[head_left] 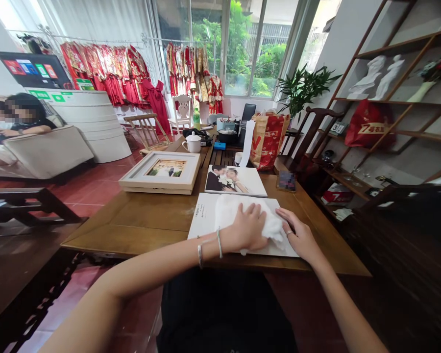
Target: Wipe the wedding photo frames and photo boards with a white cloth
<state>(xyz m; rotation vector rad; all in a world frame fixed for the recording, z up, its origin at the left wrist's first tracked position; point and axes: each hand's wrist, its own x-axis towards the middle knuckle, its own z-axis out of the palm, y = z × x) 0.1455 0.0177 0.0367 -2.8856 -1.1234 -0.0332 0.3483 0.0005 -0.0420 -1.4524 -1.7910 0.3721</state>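
My left hand [248,228] lies flat at centre frame, fingers close together, pressing on the white cloth [230,211] bunched under my palm. The cloth sits on the white photo album [204,218] on the wooden table [150,215]. My right hand [300,238], fingers loosely spread, rests on the album just right of the cloth.

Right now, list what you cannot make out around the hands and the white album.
Head view: the white album is partly covered by the white cloth, left hand and right hand.
Head view: the small print near its left edge is too small to read.
Head view: the small card beyond it is blurred.
Head view: both palms face down, hidden.
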